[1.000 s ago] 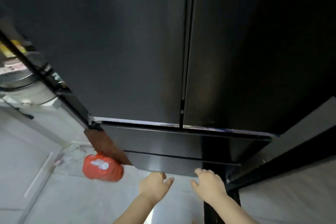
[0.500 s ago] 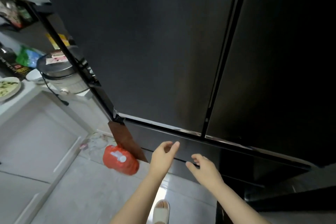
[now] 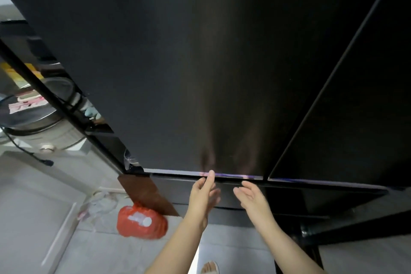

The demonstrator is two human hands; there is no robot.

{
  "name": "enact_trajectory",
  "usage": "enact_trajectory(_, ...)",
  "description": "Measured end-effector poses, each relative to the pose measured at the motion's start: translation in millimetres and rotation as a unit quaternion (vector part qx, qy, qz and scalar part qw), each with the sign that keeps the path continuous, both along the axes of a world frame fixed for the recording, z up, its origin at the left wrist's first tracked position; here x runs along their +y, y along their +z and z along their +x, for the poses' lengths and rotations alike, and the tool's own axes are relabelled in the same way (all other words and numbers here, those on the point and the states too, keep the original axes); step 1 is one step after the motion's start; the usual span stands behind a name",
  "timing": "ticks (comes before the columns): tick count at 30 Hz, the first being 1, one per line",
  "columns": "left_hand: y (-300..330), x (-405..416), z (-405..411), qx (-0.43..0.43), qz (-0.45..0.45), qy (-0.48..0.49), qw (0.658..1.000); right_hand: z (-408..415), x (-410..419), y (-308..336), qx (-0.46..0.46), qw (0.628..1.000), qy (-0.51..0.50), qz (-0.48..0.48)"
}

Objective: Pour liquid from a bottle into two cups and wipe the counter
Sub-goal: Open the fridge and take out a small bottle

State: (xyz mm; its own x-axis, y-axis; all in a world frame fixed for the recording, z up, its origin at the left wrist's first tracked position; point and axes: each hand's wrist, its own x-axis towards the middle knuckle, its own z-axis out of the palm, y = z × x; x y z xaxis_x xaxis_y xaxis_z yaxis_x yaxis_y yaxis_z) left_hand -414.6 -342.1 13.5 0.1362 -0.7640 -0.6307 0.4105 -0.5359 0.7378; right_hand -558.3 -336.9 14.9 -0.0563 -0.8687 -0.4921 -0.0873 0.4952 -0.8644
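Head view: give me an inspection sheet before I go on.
Surface: counter edge at left; pale tiled floor below.
Job's things: bottle, cups, cloth: nothing seen.
Clutter: red bag and clear plastic on the floor beside the fridge.
Hands: left hand open, fingertips at the lower edge of the left door; right hand open, just below that edge.
Cables: black cord from the cooker.
Surroundings: black fridge, doors closed; sandalled foot.
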Motion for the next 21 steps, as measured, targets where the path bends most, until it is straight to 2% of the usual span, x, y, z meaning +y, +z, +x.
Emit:
enact_trajectory(4, -2, -3, 2, 0.108, 0.019, -0.001, 0.994, 12, 0, 8, -0.151, 0.978, -0.138, 0.030)
enact_trajectory(8, 1, -9, -4, 0.181, 0.016, 0.017, 0.983, 17, -5, 12, -0.255, 0.943, -0.212, 0.037)
enact_trajectory(16, 8, -15, -17, 0.292, -0.009, 0.040, 0.956, 13, -12, 10, -0.368, 0.900, -0.232, 0.026)
enact_trajectory(21, 8, -17, -18, 0.316, -0.017, 0.051, 0.947, 11, -16, 11, -0.392, 0.894, -0.216, 0.026)
